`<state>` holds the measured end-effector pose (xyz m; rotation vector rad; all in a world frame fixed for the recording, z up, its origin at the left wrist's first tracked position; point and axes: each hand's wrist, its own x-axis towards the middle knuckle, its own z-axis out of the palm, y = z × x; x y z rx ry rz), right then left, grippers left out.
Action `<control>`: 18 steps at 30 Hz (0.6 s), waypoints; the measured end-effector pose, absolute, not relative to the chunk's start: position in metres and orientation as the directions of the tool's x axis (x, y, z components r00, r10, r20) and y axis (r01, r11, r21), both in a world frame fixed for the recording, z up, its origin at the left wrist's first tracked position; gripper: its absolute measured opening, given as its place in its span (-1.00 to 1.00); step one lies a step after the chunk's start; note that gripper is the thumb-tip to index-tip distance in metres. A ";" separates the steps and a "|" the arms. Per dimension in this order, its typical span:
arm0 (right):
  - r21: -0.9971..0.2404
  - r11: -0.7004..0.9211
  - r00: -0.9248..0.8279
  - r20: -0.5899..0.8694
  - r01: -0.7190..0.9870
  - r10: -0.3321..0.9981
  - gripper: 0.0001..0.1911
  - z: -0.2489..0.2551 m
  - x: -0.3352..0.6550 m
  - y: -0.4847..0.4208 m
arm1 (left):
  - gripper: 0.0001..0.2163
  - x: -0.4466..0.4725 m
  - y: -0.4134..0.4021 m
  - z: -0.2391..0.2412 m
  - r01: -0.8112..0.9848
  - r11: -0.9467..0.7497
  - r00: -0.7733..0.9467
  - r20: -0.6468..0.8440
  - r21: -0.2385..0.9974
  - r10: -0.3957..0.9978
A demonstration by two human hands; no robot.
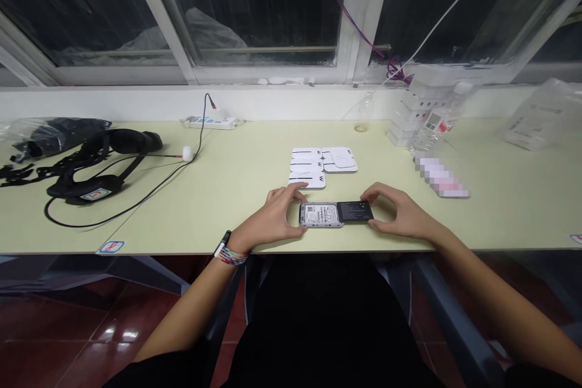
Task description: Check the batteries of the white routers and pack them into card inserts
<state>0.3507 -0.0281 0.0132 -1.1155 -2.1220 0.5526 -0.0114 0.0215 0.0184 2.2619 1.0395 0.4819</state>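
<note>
A pale green table (pixel 227 194) runs beneath a row of dark windows (pixel 254 6); the floor (pixel 91 315) below is glossy red tile. At the near edge the left hand (pixel 277 216) curls round one end of a small grey device (pixel 319 216) lying flat; the right hand (pixel 401 213) pinches the black battery (pixel 356 211) touching it. Just behind lie white covers (pixel 322 163); a black headset (pixel 100 163) and a power strip (pixel 213 123) sit to the left; a bottle (pixel 436 124) stands to the right.
</note>
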 end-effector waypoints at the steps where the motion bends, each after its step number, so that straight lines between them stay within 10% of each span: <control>1: -0.630 0.545 -0.412 0.361 0.554 0.837 -0.63 0.013 0.351 -0.028 | -0.14 -0.011 0.021 0.019 0.561 -0.515 0.628 0.072 0.648 0.775; 18: -0.627 0.548 -0.401 0.376 0.553 0.835 -0.62 0.013 0.350 -0.028 | -0.17 -0.011 0.022 0.019 0.551 -0.525 0.628 0.092 0.648 0.773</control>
